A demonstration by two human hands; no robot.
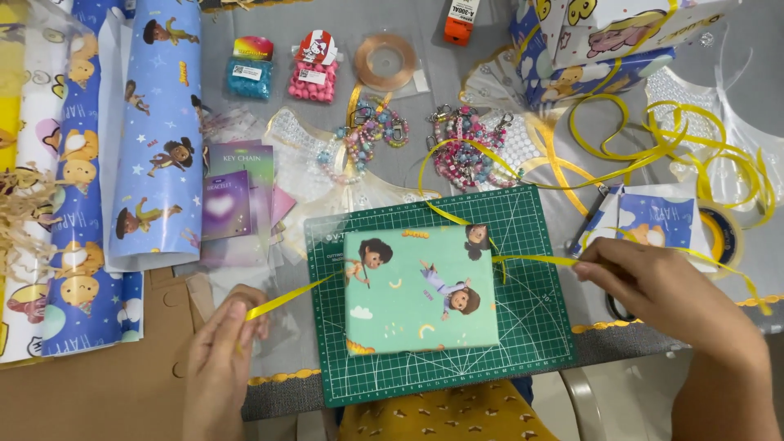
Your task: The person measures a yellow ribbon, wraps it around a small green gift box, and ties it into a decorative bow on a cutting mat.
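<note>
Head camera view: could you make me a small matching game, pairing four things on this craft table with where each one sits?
Things:
1. Mint-green wrapped box with cartoon children
2. Blue roll of patterned wrapping paper
3. Clear spool of copper-coloured ribbon
4. Left hand

Places:
A. Top centre, beside the bags of beads
B. On the dark green cutting mat
C. Lower left, pinching the yellow ribbon
D. Left side, lying lengthwise

Pairs: 1-B, 2-D, 3-A, 4-C

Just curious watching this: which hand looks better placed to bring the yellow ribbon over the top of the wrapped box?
Probably the right hand. It pinches the yellow ribbon beside the box's upper right edge. The left hand holds the other end lower and farther out, off the green cutting mat.
</note>
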